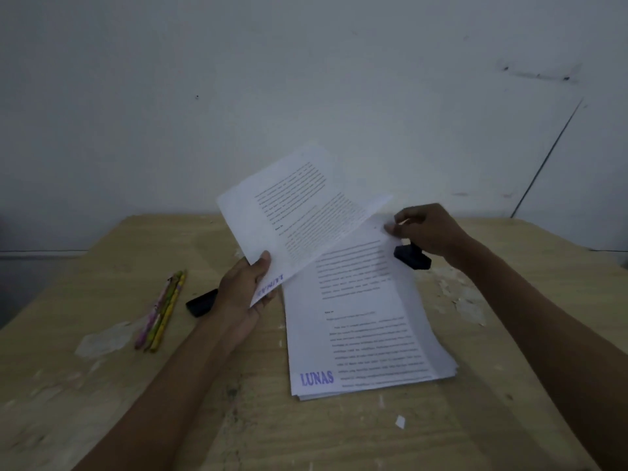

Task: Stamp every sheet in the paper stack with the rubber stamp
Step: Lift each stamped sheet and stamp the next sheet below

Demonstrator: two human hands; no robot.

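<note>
While left hand (243, 290) pinches the stamped sheet (299, 212) clear at 11 o'clock of the paper stack (363, 321), I read right hand (426, 232), fingers curled round the rubber stamp (412, 256), as steadying the far corner at 1 o'clock on the tabletop (102, 402). The top page already shows LUNAS.

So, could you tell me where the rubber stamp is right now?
In the head view, the rubber stamp is on the right, tucked under the right hand, beside the paper stack.
</note>
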